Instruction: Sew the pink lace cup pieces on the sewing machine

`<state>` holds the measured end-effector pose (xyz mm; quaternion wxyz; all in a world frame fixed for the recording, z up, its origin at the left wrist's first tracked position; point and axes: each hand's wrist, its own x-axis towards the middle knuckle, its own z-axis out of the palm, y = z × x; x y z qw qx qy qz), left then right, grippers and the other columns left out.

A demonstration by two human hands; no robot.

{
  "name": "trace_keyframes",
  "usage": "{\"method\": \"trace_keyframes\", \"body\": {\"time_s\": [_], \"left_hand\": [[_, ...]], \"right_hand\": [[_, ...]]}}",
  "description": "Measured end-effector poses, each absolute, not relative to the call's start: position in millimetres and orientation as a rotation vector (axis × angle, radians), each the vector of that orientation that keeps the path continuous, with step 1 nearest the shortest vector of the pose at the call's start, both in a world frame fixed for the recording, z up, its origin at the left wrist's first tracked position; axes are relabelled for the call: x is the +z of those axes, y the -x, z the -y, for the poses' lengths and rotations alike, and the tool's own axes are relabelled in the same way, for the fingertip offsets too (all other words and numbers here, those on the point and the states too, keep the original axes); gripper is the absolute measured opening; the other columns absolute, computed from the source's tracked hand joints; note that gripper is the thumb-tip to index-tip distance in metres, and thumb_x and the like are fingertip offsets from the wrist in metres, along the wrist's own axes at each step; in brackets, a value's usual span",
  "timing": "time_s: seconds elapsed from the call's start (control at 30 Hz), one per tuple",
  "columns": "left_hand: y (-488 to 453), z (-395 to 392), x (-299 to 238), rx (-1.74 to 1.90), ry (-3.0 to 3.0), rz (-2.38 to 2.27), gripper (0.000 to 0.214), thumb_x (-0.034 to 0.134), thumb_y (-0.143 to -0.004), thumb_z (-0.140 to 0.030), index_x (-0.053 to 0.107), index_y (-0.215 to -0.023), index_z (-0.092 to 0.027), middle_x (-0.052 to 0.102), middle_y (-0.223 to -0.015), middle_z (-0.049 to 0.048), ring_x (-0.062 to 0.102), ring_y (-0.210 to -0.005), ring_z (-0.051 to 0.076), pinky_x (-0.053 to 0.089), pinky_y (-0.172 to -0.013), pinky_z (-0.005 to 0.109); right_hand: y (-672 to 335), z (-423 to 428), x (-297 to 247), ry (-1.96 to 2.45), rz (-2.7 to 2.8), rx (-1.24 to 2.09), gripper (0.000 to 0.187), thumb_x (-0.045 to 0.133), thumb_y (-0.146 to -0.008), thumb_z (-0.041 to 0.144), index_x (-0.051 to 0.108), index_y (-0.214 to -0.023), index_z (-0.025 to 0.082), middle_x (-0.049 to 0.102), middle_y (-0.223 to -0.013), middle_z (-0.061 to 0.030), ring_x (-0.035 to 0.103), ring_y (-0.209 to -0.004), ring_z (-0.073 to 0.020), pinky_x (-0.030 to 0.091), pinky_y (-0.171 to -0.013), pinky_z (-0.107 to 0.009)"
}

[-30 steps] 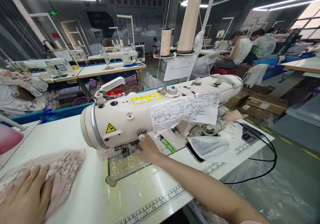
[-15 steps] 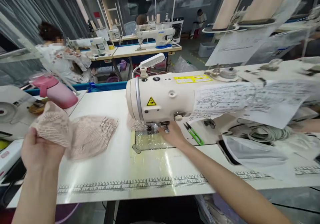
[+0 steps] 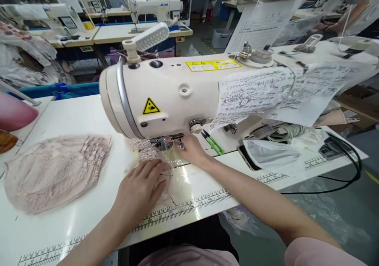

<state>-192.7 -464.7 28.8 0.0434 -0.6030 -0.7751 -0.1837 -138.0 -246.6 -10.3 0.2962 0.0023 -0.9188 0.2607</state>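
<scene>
A pale pink lace piece [image 3: 166,193] lies at the needle area of the white sewing machine [image 3: 166,88]. My left hand [image 3: 143,183] is on it just in front of the presser foot [image 3: 164,144], fingers curled together over the lace and thumb to the right. My right hand [image 3: 192,149] reaches in beside the needle area from the right; its fingertips are hidden behind the machine's parts, so I cannot tell what they touch. Another pale pink lace piece [image 3: 56,171] lies flat on the table to the left.
Green-handled thread snips [image 3: 213,142] lie right of my right hand. Beyond are a phone partly under white cloth [image 3: 271,155] and a coil of tape [image 3: 286,133]. A printed ruler [image 3: 207,202] follows the table's front edge. A pink bottle [image 3: 17,112] stands far left.
My left hand has come from the far left to the needle area, now on lace there. The right hand stays beside the needle. The view has moved closer and turned rightward.
</scene>
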Motion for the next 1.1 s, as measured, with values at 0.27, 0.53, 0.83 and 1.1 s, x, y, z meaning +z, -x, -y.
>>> {"method": "trace_keyframes", "body": {"time_s": [0.27, 0.53, 0.83, 1.1], "left_hand": [[199, 464, 40, -0.412, 1.996, 2.217, 0.017, 0.048, -0.092, -0.019, 0.064, -0.094, -0.017, 0.07, -0.104, 0.0047, 0.064, -0.095, 0.022, 0.054, -0.076, 0.036], [207, 457, 20, -0.215, 1.826, 2.137, 0.041, 0.046, -0.095, -0.021, 0.053, -0.132, -0.005, 0.06, -0.133, 0.0153, 0.056, -0.123, 0.03, 0.049, -0.098, 0.043], [224, 453, 18, -0.115, 1.883, 2.129, 0.044, 0.038, -0.096, -0.022, 0.053, -0.132, -0.002, 0.06, -0.134, 0.0143, 0.057, -0.122, 0.03, 0.053, -0.094, 0.042], [236, 453, 6, -0.176, 1.902, 2.196, 0.048, 0.037, -0.096, -0.023, 0.045, -0.142, -0.011, 0.059, -0.136, 0.0128, 0.061, -0.118, 0.029, 0.053, -0.093, 0.044]], "right_hand": [[133, 248, -7, -0.567, 2.418, 0.428, 0.03, 0.049, -0.085, 0.001, 0.069, -0.099, 0.019, 0.072, -0.111, -0.0024, 0.068, -0.095, -0.0158, 0.055, -0.087, -0.034], [131, 247, -8, -0.363, 2.369, 0.397, 0.034, 0.046, -0.087, 0.003, 0.071, -0.099, 0.022, 0.074, -0.098, -0.0007, 0.068, -0.09, -0.0154, 0.053, -0.086, -0.033], [131, 246, -9, -0.463, 2.44, 0.348, 0.033, 0.043, -0.085, 0.004, 0.069, -0.099, 0.019, 0.074, -0.097, -0.0011, 0.067, -0.083, -0.0154, 0.052, -0.074, -0.03], [132, 247, -10, -0.39, 2.573, 0.355, 0.031, 0.047, -0.088, 0.008, 0.071, -0.1, 0.024, 0.072, -0.093, -0.0011, 0.062, -0.08, -0.0155, 0.048, -0.068, -0.028]]}}
